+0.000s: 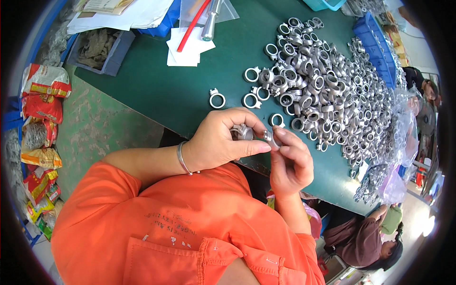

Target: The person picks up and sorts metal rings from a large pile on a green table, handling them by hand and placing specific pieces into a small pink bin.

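Green tabletop (190,78) lies open left of the ring heap (327,80), whose lower end nears the table edge. One loose ring (217,99) sits apart, left of the uncountable heap. Below-left of it, the left hand (216,133), half curled, cups at least one metal piece (244,132); its fingertips and the right hand's (292,164) nearly closed fingers pinch one small ring (270,139). One blue basket (373,50) stands beyond the heap's right side.

My left hand (221,134) partly hides the metal pieces (244,132) in its curl, so I cannot count them. My right hand (294,164) covers part of the ring (271,139) I pinch. The view's top edge cuts off a teal tub (325,4); the lower crops my orange shirt (185,199), its print (173,224) too small to read.
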A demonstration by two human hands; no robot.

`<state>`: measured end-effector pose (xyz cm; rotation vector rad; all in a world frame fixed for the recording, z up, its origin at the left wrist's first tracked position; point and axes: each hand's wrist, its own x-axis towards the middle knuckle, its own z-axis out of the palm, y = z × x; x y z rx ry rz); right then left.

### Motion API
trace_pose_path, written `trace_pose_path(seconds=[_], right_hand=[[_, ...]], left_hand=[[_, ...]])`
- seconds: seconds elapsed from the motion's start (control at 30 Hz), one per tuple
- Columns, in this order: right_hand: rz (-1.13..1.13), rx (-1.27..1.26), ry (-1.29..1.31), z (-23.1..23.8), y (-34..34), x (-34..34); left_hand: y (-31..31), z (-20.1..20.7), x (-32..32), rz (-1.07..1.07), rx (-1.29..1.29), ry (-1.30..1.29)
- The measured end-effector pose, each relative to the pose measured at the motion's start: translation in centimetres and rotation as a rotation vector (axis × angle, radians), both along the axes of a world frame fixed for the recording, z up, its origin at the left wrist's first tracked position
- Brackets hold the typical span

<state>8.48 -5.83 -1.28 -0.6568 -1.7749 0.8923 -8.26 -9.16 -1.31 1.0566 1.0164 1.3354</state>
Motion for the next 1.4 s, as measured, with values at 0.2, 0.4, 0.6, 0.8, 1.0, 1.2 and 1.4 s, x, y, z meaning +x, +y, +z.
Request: trace_pose_path(seconds=[0.2, 0.4, 0.6, 0.8, 1.0, 1.2, 1.4], right_hand=[[-0.078, 0.312, -0.168, 0.0, 0.0, 0.3], [-0.051, 0.272, -0.207, 0.8, 0.3, 0.5], [-0.266, 0.347, -0.805, 0.6, 2.5, 0.1], [-0.016, 0.089, -0.286, 0.7, 1.7, 0.7], [0.068, 0.04, -0.249, 0.7, 1.3, 0.9], [0.177, -0.418, 0.18, -0.2, 0.3, 1.2], [0.049, -0.348, 0.219, 0.0, 0.0, 0.8]], left_hand=[[0.3, -0.1, -0.2, -0.002, 0.19, 0.125], [0.0, 0.7, -0.8, -0.238, -0.483, -0.551], [0.6, 0.6, -1.1, -0.13, -0.506, -0.874], [0.8, 1.9, -0.8, -0.145, -0.5, -0.355], [1.0, 0.3, -0.2, -0.104, 0.125, 0.163], [0.7, 0.3, 0.3, -0.031, 0.258, 0.279], [0.7, 0.4, 0.1, -0.02, 0.21, 0.305]])
